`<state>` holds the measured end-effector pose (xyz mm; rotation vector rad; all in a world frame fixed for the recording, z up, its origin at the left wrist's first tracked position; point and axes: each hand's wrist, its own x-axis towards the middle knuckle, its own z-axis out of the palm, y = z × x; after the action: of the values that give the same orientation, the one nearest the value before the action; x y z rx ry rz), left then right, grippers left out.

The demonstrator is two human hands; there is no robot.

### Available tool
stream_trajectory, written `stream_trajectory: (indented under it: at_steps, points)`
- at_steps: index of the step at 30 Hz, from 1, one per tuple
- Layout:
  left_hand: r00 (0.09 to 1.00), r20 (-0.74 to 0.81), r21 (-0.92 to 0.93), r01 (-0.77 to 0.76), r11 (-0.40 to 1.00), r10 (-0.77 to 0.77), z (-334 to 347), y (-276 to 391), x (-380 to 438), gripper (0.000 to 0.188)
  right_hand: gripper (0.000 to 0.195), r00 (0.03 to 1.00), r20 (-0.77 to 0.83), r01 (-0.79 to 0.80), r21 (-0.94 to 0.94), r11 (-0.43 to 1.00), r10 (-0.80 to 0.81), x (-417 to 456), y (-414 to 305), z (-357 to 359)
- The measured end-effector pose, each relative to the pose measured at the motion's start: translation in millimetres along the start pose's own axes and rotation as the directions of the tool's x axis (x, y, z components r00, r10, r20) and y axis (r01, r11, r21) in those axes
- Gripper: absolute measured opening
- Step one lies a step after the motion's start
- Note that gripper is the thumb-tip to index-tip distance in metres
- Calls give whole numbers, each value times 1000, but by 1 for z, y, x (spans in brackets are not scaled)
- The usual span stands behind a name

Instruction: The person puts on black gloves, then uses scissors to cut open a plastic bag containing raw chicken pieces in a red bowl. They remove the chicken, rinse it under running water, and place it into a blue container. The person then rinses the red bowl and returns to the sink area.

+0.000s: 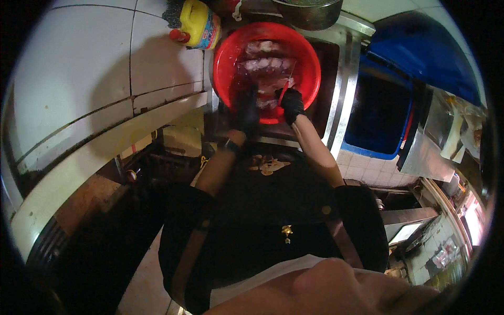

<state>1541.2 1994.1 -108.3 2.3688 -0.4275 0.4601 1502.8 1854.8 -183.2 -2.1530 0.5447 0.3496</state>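
Note:
A red plastic basin (pixel 220 51) stands in front of me, with pale pieces of raw meat or fish (pixel 267 63) in dark liquid inside it. My right hand (pixel 292 105), in a black glove, grips the red handle of a small knife (pixel 284 92). The thin blade points away from me over the basin. My left hand (pixel 246 103), also black-gloved, reaches over the near left part of the basin beside the nearer pieces. It is blurred and dark, so its fingers and anything in them cannot be made out.
A yellow jug with a red cap (pixel 197 25) lies on the white tiled counter (pixel 86 51) left of the basin. Behind the basin stands a metal pot (pixel 311 15). A blue bin (pixel 378 114) with its lid (pixel 425 51) raised is beyond the metal sink edge (pixel 342 90) at right.

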Motion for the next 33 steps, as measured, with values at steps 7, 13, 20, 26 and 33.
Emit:
stream_trajectory:
  at_steps: [7,13,20,26,33]
  points:
    - [858,514,11,-33,999,23,-39,-48,22,29,29,985,-20,-133,556,820,173,-25,-51,-77]
    - [835,546,-37,-57,998,68,-14,-24,59,22,36,983,118,-179,782,597,141,-59,-62,-113]
    - [842,506,-336,394,856,-188,-19,-46,79,23,43,858,379,-261,902,343,-345,-105,-46,-74]
    - [900,405,-414,336,846,-160,-37,-29,95,23,44,830,436,-314,880,356,-347,-121,-78,-70]
    - [945,274,-298,261,918,-179,-47,-15,101,14,43,871,382,-227,871,437,-310,-125,-97,-71]
